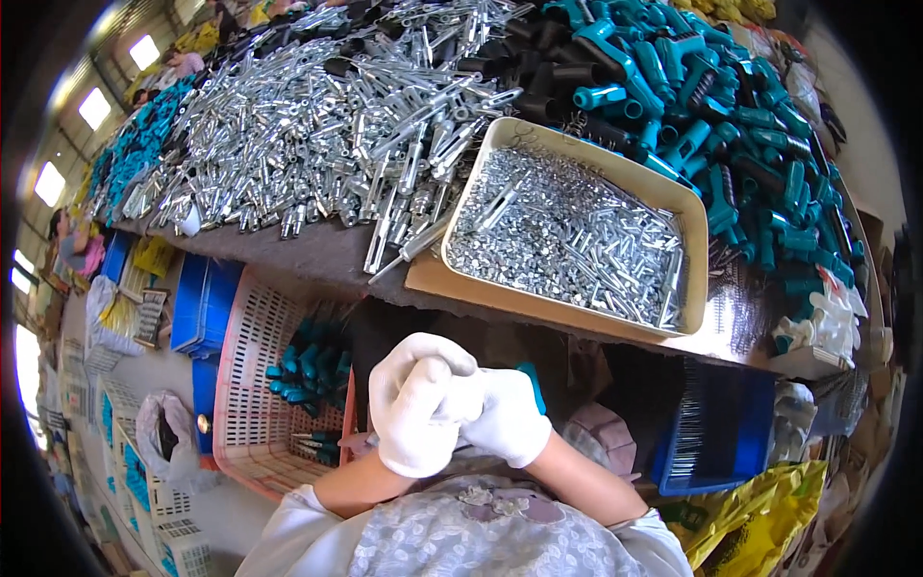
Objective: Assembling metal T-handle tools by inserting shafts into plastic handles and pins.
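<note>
My left hand (415, 409) and my right hand (510, 415), both in white gloves, meet in front of my body below the table edge. The fingers of the left are curled tightly against the right, and what they hold is hidden. From behind the right hand pokes a teal plastic handle (531, 381); most of it is covered by the glove. Just beyond the hands, a cream tray (567, 314) holds small shiny pins, nuts and thin springs. Long slotted metal shafts (404, 183) lie heaped to its left, and teal and black plastic handles (687, 144) are piled to its right.
A pink perforated basket (248, 385) with teal-handled pieces stands at my left, beside blue bins (204, 303). Another blue bin (721, 433) sits low on the right, near a yellow plastic bag (760, 519). White gloves (832, 322) lie at the table's right end.
</note>
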Motion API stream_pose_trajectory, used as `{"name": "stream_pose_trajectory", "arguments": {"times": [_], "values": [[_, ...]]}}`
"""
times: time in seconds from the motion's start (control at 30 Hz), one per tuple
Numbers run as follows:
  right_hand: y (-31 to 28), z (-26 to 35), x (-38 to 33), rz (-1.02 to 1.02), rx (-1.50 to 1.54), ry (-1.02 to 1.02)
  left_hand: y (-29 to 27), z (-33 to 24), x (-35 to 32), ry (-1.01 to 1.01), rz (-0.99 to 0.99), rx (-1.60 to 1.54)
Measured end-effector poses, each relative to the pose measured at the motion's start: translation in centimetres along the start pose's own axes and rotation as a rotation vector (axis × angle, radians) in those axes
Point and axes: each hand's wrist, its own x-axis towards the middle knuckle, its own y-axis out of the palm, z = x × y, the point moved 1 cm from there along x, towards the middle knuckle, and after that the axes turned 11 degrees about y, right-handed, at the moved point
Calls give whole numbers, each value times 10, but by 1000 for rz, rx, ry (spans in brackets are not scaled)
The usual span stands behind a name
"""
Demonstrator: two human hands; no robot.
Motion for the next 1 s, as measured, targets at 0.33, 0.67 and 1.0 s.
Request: {"name": "stream_pose_trajectory", "arguments": {"times": [0.33,0.67,1.0], "values": [[-35,30,6,328,234,142,16,-25,49,-148,465,-501],[-37,28,19,63,-62,151,22,-24,64,103,362,170],[-51,18,18,700,515,-58,48,-38,50,91,787,-193]]}}
